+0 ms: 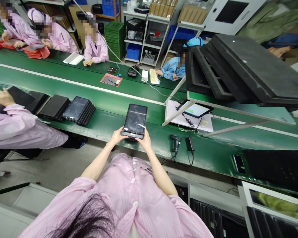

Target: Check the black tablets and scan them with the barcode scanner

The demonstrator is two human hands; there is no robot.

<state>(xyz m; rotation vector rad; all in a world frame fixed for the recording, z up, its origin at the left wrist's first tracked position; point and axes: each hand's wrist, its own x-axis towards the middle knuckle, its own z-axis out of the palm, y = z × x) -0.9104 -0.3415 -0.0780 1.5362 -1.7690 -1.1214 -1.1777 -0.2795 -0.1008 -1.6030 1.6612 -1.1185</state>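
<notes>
- Two bare hands, left hand (117, 136) and right hand (145, 140), clamp the near end of a black glossy rectangular tablet (135, 119).
- Tablet sits above the green conveyor belt (101, 122), near a black handheld scanner (175, 142).

green conveyor bench (94, 91) running across room | metal shelving (149, 36) standing at back holding blue bins (132, 52) | grey floor (57, 168) showing below | black trays (240, 71) stacking right

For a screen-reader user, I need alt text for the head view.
Both hands, left hand and right hand, grip the near end of a dark tablet over a green conveyor table. A barcode scanner lies to its right, stacked tablets to its left.
</notes>
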